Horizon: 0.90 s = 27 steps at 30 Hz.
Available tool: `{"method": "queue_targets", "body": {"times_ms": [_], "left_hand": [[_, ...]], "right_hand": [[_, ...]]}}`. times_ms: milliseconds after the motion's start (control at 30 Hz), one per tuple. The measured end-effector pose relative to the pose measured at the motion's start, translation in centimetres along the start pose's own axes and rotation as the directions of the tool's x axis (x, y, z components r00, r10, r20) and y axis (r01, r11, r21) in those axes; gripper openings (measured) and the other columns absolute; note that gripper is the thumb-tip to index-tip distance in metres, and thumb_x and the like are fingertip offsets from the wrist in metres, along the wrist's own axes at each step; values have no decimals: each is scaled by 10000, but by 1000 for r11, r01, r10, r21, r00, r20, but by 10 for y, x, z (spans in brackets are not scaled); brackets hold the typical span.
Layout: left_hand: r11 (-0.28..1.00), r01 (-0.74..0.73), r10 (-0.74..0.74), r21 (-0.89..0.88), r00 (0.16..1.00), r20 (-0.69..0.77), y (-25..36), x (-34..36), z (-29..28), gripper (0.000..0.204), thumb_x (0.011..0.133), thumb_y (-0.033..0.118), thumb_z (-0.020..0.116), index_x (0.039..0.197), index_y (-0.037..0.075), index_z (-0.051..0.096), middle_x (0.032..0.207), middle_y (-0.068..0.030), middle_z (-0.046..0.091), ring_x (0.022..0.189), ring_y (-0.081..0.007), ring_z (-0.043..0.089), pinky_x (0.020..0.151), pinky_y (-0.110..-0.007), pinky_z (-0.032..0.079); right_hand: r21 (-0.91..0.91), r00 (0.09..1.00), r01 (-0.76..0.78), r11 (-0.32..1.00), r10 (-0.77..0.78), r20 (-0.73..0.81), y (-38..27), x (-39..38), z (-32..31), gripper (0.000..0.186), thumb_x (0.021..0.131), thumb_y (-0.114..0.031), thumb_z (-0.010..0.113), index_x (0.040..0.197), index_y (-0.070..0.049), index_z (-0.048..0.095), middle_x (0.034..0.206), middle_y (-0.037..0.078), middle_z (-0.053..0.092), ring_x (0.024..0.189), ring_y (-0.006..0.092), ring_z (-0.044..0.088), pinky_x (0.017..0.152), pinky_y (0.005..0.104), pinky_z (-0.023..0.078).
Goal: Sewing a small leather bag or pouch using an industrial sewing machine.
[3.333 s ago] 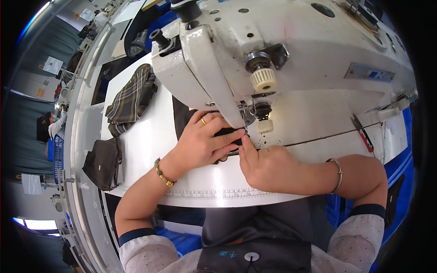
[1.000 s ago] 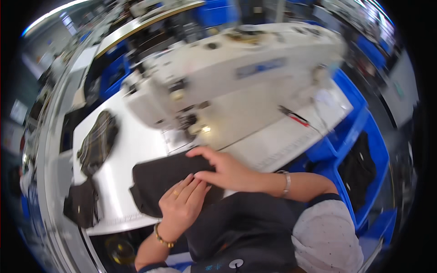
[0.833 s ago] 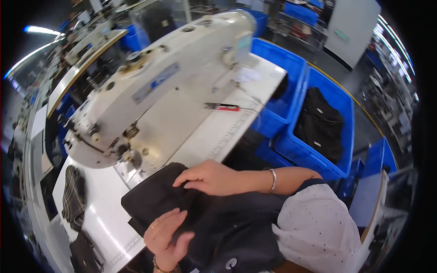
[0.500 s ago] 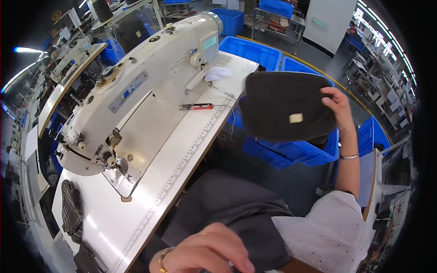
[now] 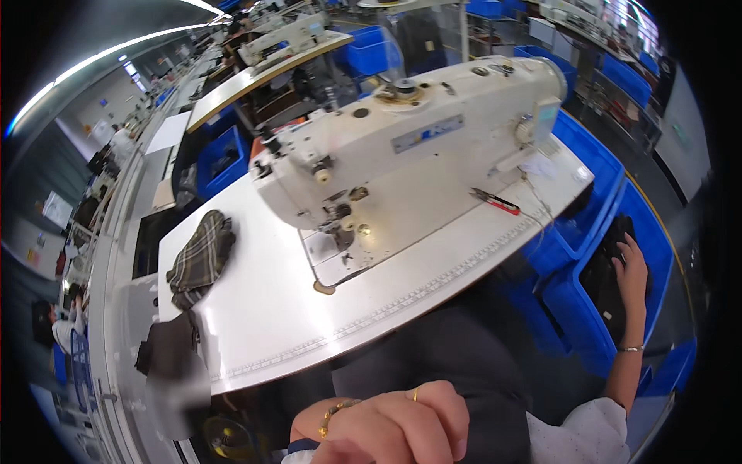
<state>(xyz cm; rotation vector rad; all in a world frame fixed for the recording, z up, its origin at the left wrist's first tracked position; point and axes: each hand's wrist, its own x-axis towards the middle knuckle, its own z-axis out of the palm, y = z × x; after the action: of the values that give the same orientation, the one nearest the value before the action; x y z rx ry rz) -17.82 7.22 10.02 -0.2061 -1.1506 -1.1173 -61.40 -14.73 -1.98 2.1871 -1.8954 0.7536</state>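
Observation:
My right hand [image 5: 632, 272] reaches down over the blue bin at the right. Its fingers are stretched out and touch a dark, flat fabric piece [image 5: 599, 282] lying inside. My left hand [image 5: 390, 424] is at the lower middle, in front of my lap. Its fingers are curled; whatever they may hold is hidden. Before me stands a white sewing machine [image 5: 417, 143] on a white table [image 5: 267, 321]. Red-handled thread snips [image 5: 496, 202] lie on its bed. A plaid fabric piece [image 5: 202, 255] lies at the table's left, with a dark fabric piece [image 5: 171, 344] near the corner.
The blue bin [image 5: 658, 232] stands against the table's right end, beside another blue bin [image 5: 591, 147]. A ruler strip [image 5: 402, 308] runs along the table's near edge. White cloth [image 5: 541, 164] lies by the machine's base. Other sewing stations stand behind.
The dark fabric piece, held up in my right hand before, is now down in the blue bin with that hand over it. The view has swung left; my left hand stays low.

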Motion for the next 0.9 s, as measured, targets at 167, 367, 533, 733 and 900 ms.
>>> {"method": "queue_targets", "body": {"times_ms": [167, 367, 533, 733, 900], "left_hand": [[975, -147, 156, 167, 987, -46, 31, -9, -4, 564, 961, 621, 553, 914, 76, 692, 1033, -118, 710, 992, -289, 555, 794, -347, 442], [517, 32, 45, 855, 997, -65, 103, -44, -48, 363, 810, 331, 836, 972, 60, 656, 1109, -119, 711, 979, -297, 650, 932, -422, 469], [-732, 403, 247, 549, 909, -337, 172, -60, -152, 419, 753, 202, 858, 1080, 35, 656, 1059, -97, 687, 966, -317, 647, 854, -374, 509], [-816, 531, 416, 228, 814, -406, 234, -83, -250, 361, 777, 227, 836, 1039, 35, 677, 1011, -102, 700, 910, -308, 657, 810, -387, 520], [-359, 844, 559, 398, 536, -633, 260, -110, -276, 157, 816, 142, 800, 810, 11, 714, 650, -20, 643, 586, -124, 567, 573, -295, 458]], "right_hand": [[185, 698, 716, 673, -680, -224, -180, 45, 23, 221, 789, 10, 715, 1008, -6, 686, 1218, 144, 679, 968, 338, 655, 858, 415, 530], [421, 133, 902, -93, -869, -477, -355, 29, 55, 177, 773, -110, 771, 911, -59, 674, 1070, 107, 717, 701, 216, 663, 597, 327, 531], [333, -203, 818, -470, -777, -596, -439, 17, 84, 182, 823, -201, 771, 858, -70, 650, 988, 47, 705, 629, 109, 598, 521, 256, 466], [356, -241, 744, -566, -724, -647, -475, 5, 108, 171, 835, -192, 757, 834, -74, 634, 982, 34, 706, 598, 94, 573, 480, 238, 437], [465, -145, 701, -541, -746, -650, -466, 9, 112, 173, 781, -152, 800, 884, -85, 678, 987, 37, 730, 555, 99, 598, 468, 236, 456]]}}
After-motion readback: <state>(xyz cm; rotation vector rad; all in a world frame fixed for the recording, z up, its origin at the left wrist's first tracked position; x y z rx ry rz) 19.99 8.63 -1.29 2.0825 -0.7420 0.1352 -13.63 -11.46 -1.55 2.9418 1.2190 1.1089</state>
